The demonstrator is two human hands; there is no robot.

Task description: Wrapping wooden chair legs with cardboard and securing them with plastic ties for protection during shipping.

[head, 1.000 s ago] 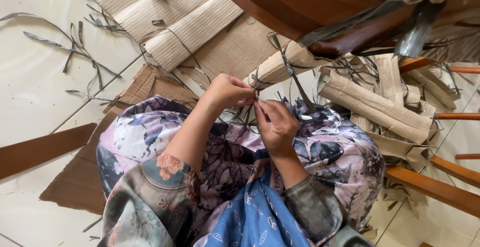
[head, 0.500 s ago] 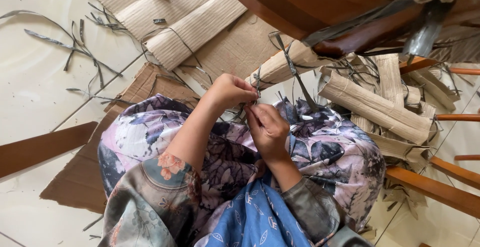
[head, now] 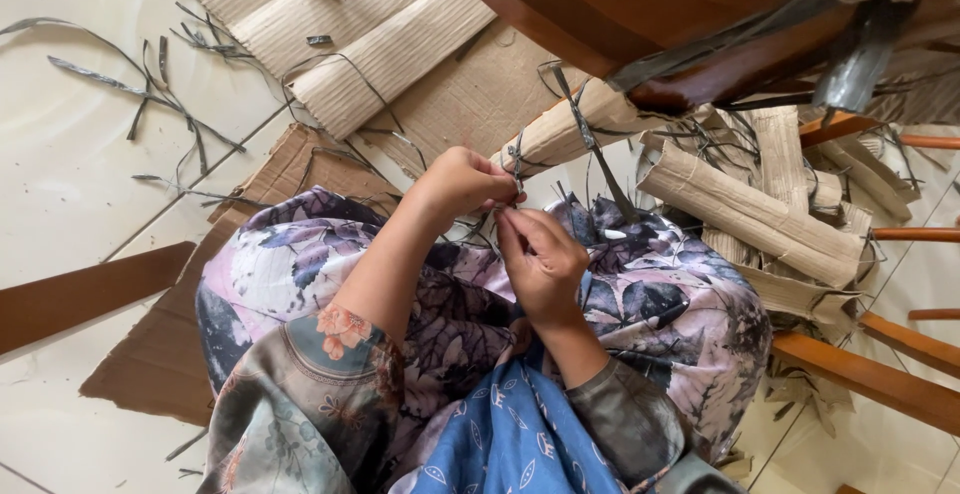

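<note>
Where the floral lap [head: 640, 314] fills the view, cardboard sheets [head: 400, 64] lie beyond the hands and paper rolls [head: 750, 209] up and to their right. Left hand [head: 465, 182] and right hand [head: 540, 259] meet fingertip to fingertip, both pinched narrow on a thin dark strip [head: 517, 169]. Strip runs upward, away from the body; left hand nearer its upper part. Loose strips [head: 150, 94] lie far left.

Pale tiled floor [head: 60, 204] in daylight, flattened cardboard sheets [head: 470, 94], brown wooden furniture legs [head: 870, 379] at right
</note>
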